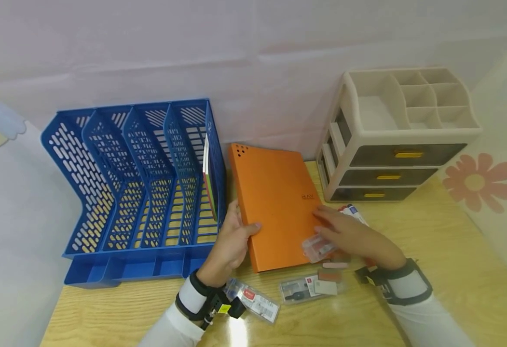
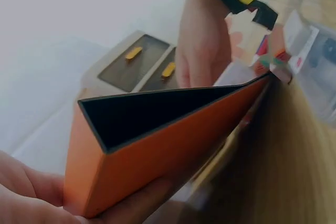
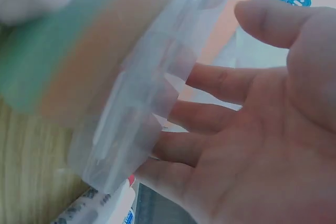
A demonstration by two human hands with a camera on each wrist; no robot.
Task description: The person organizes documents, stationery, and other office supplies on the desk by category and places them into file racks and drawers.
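Note:
An orange file folder [image 1: 275,202] leans at a tilt between my hands, its spine toward the left. My left hand [image 1: 231,241] grips the spine, thumb on the front cover. In the left wrist view, the folder [image 2: 152,148] shows a dark gap between its covers at the end. My right hand [image 1: 350,236] is at the folder's right edge with its fingers stretched out. A small clear plastic case [image 1: 318,248] lies against the folder's lower right, by those fingers. In the right wrist view the clear case [image 3: 126,119] hides the fingertips.
A blue desk file rack [image 1: 138,250] with thin books [image 1: 210,178] stands left. At the right is a cream drawer organizer [image 1: 353,140]. In front lie a packaged item [image 1: 259,306], a clear case [image 1: 294,291] and erasers [image 1: 329,275]. Marker-like items [image 1: 357,214] lie beyond my right hand.

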